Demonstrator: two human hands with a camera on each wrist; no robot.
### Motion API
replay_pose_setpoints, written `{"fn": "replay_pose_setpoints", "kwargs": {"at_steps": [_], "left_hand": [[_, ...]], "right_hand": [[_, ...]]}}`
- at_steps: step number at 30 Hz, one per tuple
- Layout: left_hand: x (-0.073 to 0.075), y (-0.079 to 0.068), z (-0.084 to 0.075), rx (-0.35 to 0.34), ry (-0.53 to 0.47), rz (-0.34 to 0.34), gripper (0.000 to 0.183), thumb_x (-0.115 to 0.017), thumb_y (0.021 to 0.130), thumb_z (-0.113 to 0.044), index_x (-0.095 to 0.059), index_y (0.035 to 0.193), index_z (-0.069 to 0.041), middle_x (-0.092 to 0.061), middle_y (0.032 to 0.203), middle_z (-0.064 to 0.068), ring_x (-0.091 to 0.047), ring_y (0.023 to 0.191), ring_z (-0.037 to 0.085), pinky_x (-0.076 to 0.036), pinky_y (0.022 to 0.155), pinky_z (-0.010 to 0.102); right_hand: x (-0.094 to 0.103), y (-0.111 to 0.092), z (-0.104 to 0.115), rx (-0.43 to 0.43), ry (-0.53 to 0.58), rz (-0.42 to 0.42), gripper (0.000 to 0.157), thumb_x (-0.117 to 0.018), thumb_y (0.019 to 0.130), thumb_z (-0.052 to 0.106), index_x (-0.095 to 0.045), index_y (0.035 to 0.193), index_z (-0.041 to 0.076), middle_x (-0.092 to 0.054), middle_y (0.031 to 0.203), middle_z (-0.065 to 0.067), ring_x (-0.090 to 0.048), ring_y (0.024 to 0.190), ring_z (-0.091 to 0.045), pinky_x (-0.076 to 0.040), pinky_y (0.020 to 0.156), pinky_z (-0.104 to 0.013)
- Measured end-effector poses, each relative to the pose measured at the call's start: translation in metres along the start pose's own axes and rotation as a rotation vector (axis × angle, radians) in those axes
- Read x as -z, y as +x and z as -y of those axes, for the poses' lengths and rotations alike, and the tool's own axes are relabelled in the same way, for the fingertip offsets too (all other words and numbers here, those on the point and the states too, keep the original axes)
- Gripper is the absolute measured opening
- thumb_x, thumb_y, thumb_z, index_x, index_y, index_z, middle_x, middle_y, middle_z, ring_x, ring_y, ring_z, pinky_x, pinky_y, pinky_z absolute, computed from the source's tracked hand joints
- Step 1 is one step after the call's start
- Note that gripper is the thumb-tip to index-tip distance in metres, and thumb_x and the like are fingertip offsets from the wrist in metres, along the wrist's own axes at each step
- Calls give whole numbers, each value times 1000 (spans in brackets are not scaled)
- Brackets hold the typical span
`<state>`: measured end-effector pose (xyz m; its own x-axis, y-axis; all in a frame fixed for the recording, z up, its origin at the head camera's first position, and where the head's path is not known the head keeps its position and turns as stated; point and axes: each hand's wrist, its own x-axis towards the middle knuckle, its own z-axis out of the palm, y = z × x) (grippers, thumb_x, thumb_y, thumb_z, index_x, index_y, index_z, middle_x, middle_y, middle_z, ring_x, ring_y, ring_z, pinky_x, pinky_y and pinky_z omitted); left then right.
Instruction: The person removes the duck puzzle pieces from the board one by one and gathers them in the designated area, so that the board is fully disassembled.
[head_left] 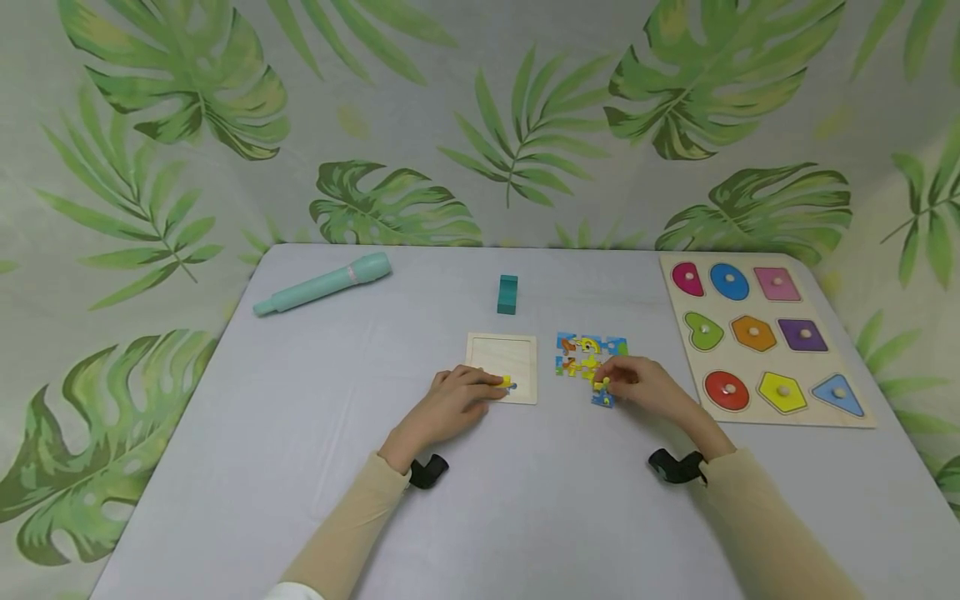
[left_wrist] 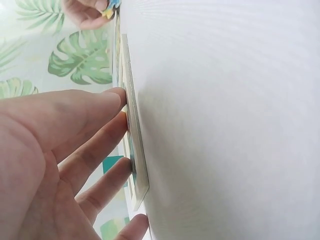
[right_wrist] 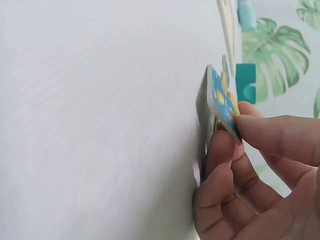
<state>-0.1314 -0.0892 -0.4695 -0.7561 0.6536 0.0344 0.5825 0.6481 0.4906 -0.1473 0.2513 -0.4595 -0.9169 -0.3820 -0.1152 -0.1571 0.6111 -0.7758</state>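
Observation:
A small square wooden puzzle tray (head_left: 487, 354) lies mid-table, with a yellow and blue jigsaw piece (head_left: 507, 382) inside near its lower edge. My left hand (head_left: 446, 406) reaches over the tray's left side, its fingertips resting on the piece and the tray. In the left wrist view, the thumb (left_wrist: 107, 101) also touches the tray's edge. My right hand (head_left: 651, 387) pinches a blue and yellow jigsaw piece (right_wrist: 223, 102) between thumb and fingers, tilted just above the table. Beyond it lies a cluster of colourful jigsaw pieces (head_left: 588, 348), partly hidden by that hand.
A teal block (head_left: 507, 294) stands behind the tray. At the back left lies a mint-green tube-shaped object (head_left: 322, 289). A wooden board (head_left: 738, 307) of knobbed coloured shapes lies at the right. A leaf-patterned cloth (head_left: 405, 125) hangs behind the white table (head_left: 300, 400).

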Motion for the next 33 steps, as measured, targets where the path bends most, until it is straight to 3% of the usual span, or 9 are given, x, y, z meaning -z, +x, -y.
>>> {"fn": "replay_pose_setpoints", "kwargs": {"at_steps": [9, 17, 33], "left_hand": [[0, 0, -1, 5, -8, -1, 33, -62, 94, -13, -64, 127, -17, -52, 137, -3, -39, 128, 23, -32, 96, 51], [-1, 0, -1, 9, -19, -1, 33, -62, 94, -13, -64, 127, -17, -52, 137, -3, -38, 130, 24, -30, 98, 52], [1, -3, -1, -16, -3, 6, 34, -60, 95, -13, -62, 129, -16, -50, 139, -2, -36, 132, 26, -30, 99, 52]], "right_hand": [[10, -16, -9, -67, -13, -48, 13, -60, 91, 1, -66, 102, 2, -60, 92, -8, -52, 82, -24, -49, 63, -24], [13, -16, -11, -101, -44, -43, 12, -58, 93, 2, -66, 102, 3, -61, 95, -9, -52, 83, -24, -49, 62, -26], [8, -14, -5, -13, -134, -96, 15, -59, 91, -1, -69, 101, 4, -59, 95, -8, -51, 81, -23, -48, 63, -25]]}}
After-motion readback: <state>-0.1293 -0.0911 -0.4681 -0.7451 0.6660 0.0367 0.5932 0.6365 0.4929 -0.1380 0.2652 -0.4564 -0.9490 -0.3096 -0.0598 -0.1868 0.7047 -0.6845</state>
